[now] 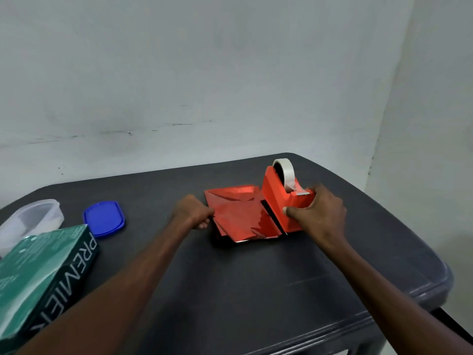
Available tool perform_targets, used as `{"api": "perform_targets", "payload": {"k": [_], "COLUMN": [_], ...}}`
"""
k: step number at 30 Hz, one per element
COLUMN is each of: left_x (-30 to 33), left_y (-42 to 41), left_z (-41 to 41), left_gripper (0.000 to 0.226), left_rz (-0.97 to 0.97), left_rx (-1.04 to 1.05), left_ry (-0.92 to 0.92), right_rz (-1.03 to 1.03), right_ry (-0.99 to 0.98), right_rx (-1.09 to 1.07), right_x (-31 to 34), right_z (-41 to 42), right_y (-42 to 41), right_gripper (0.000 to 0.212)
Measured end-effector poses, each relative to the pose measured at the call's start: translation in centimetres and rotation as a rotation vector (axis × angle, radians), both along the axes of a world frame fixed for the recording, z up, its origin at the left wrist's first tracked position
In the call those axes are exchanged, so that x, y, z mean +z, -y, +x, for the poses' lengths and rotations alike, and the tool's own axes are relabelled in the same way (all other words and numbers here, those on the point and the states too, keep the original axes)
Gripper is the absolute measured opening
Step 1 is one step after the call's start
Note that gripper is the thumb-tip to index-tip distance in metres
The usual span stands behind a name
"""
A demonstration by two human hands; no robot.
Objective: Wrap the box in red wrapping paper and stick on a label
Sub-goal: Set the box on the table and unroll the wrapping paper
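Note:
Shiny red wrapping paper lies folded in several sheets near the middle of the dark table. My left hand pinches its left edge. A red tape dispenser with a white tape roll stands partly on the paper's right side. My right hand grips the dispenser's front end, thumb on its near side. A green box printed "PREMIER" lies at the table's left front, apart from both hands. No label is visible.
A blue plastic lid and a clear plastic container sit at the left, behind the green box. The dark table has rounded edges, the right one close to my right arm. A pale wall rises directly behind it.

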State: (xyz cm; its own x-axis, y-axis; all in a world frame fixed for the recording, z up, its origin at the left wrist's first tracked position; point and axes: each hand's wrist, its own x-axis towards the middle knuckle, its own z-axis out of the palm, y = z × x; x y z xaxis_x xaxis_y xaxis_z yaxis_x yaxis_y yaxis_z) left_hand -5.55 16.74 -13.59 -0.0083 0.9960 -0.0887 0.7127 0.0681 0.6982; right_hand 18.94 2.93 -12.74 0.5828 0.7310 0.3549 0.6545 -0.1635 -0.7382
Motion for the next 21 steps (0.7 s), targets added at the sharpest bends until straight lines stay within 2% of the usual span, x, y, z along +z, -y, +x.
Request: {"api": "perform_targets", "payload": {"k": [13, 18, 21], "left_x": [-0.1, -0.2, -0.1], "left_y": [1.9, 3.2, 4.2], "left_z": [-8.5, -8.7, -7.0], "left_gripper": [0.023, 0.030, 0.018], "left_rz": [0.065, 0.258, 0.380], "left_rx": [0.029, 0.055, -0.045], "left_ry": [-0.117, -0.287, -0.227], "right_rz": [-0.035, -0.116, -0.195], "right_ry": [0.039, 0.101, 0.152], "right_rx": [0.026, 0.059, 0.062], "right_x": [-1.6, -1.4, -1.0], "right_z": [-5.9, -6.4, -6.8], "right_y": [-0.1, 0.0, 0.2], "right_gripper": [0.058, 0.060, 0.061]}}
